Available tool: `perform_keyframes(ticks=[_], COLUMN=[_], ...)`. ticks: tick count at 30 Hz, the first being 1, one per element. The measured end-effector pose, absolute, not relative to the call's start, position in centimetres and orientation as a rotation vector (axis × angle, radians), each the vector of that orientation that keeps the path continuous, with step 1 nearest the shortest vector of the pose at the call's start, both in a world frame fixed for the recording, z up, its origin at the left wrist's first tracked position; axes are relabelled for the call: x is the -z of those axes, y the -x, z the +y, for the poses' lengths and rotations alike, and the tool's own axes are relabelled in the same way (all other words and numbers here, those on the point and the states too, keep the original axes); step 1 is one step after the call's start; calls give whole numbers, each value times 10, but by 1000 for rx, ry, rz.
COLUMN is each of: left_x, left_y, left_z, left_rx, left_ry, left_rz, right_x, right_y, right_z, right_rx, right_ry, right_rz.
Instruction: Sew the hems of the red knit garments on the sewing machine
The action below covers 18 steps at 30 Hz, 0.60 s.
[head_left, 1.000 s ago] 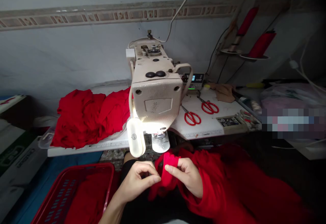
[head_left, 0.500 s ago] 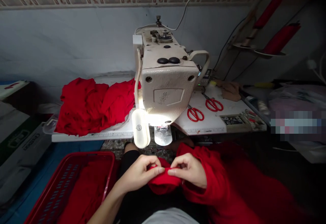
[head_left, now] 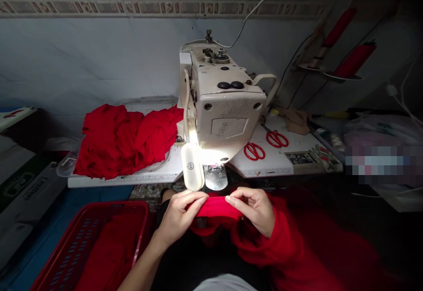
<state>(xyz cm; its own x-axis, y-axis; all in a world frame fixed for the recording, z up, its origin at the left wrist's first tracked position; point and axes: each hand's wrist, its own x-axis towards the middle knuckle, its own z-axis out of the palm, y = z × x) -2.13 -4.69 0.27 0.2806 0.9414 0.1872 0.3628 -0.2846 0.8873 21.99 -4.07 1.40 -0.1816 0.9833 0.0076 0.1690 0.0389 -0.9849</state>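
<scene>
Between my hands a piece of red fabric (head_left: pixel 218 207) is stretched out flat, a seam line running along its upper edge. My left hand (head_left: pixel 181 214) pinches one end between thumb and fingers. At the other end my right hand (head_left: pixel 254 207) pinches the same edge, and red cloth bunches around that wrist and spreads down to the right. Just beyond the hands stands a white sewing machine (head_left: pixel 228 123), its lit lamp (head_left: pixel 192 167) shining over the needle area. Both hands are below the front of the machine, over the lap.
A heap of red cloth (head_left: pixel 122 141) lies on the table left of the machine. Two red-handled scissors (head_left: pixel 254 151) are on the right side. A red plastic basket (head_left: pixel 145 211) with red cloth stands at lower left. Red thread cones (head_left: pixel 355 59) rise at the back right.
Both hands have risen towards the machine and moved apart, pulling the fabric edge from a bunched pinch into a flat strip. The whole view has shifted slightly.
</scene>
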Motion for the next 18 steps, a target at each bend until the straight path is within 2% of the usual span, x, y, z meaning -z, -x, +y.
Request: perform_keyframes(ticks=[11, 18], left_x=[-8, -1], left_y=[8, 0], left_z=[-16, 10], left_rx=[-1019, -1228], left_ry=[-1463, -1521], left_rz=[1424, 1270], right_x=[-1, 3], right_y=[-225, -230], right_z=[-14, 3], right_rx=[-1259, -1274], right_ry=[1237, 1240], right_rz=[-1216, -1098])
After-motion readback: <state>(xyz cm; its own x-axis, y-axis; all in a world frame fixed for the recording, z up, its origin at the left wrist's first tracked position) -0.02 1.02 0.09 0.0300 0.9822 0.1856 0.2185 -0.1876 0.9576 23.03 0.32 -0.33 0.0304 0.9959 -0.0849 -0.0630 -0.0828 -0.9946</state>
